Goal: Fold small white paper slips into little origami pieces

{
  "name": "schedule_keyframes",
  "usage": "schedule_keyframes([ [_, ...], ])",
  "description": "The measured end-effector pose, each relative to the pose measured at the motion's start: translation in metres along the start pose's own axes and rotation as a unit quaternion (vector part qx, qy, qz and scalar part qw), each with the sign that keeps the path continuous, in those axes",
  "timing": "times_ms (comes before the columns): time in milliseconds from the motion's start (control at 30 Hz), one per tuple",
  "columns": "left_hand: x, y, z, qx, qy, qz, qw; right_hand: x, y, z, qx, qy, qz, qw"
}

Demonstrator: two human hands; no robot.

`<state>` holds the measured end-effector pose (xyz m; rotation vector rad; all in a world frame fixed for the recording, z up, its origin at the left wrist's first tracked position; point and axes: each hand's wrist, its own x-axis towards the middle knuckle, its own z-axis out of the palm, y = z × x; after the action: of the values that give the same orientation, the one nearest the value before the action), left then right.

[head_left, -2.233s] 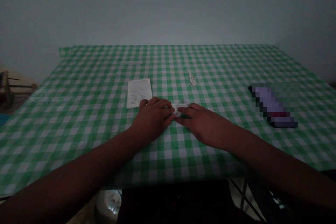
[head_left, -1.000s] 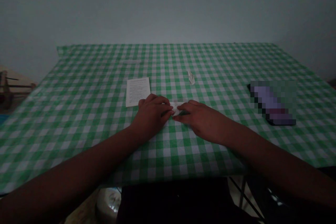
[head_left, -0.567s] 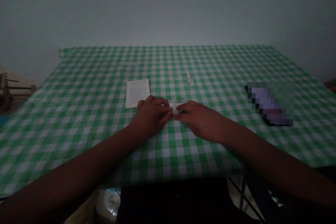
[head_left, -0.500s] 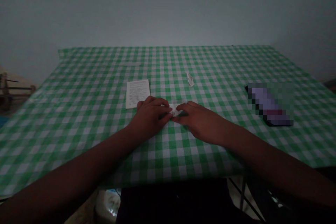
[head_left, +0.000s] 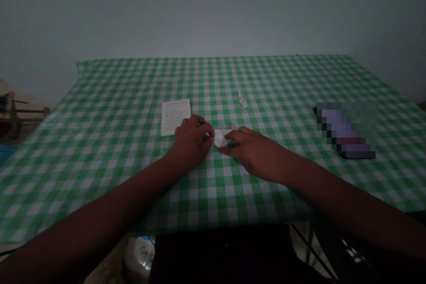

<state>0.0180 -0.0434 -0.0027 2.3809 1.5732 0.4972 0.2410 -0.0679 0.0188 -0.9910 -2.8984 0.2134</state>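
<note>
The paper slip [head_left: 220, 138] shows a printed face upward, its far edge running side to side; that looks like its long axis too, though its right end is covered by fingers. It lies on the green-and-white checked tablecloth [head_left: 218, 195], which spreads out on every side of it. Two bare forearms [head_left: 336, 193] slant in from the near left and near right, converging on the slip. The right hand [head_left: 261, 155] is palm down at the slip's right, thumb and forefinger slightly parted with the slip's right part held between them. The left hand [head_left: 190, 143] is at its left, fingers curled, thumb and forefinger tips nearly meeting at the left edge; whether they pinch it, I cannot tell.

Nearer than the slip and to its left, below the table's edge, is a rounded, shiny vessel [head_left: 139, 257], contents hidden. Well to the slip's right lies a dark-edged phone [head_left: 339, 128], pixelated. Near the slip, beyond it and left, is a printed booklet [head_left: 173, 113]. Farther that way lies a faint pale strip [head_left: 169, 80], set sideways. Beyond the slip, slightly right, lies a creased scrap [head_left: 243, 100].
</note>
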Motion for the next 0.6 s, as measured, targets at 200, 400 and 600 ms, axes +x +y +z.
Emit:
schedule_keyframes([
  [200,0.005,-0.004,0.003,0.066,0.033,-0.022,0.997,0.000,0.003,0.001,-0.006,-0.006,-0.005,1.000],
  [400,-0.002,-0.003,-0.002,0.021,0.051,0.059,0.997,0.001,0.004,0.000,0.003,-0.001,-0.002,1.000],
  [600,-0.019,0.005,-0.009,0.047,-0.062,0.207,0.975,0.001,0.004,-0.003,0.010,0.001,0.008,1.000],
])
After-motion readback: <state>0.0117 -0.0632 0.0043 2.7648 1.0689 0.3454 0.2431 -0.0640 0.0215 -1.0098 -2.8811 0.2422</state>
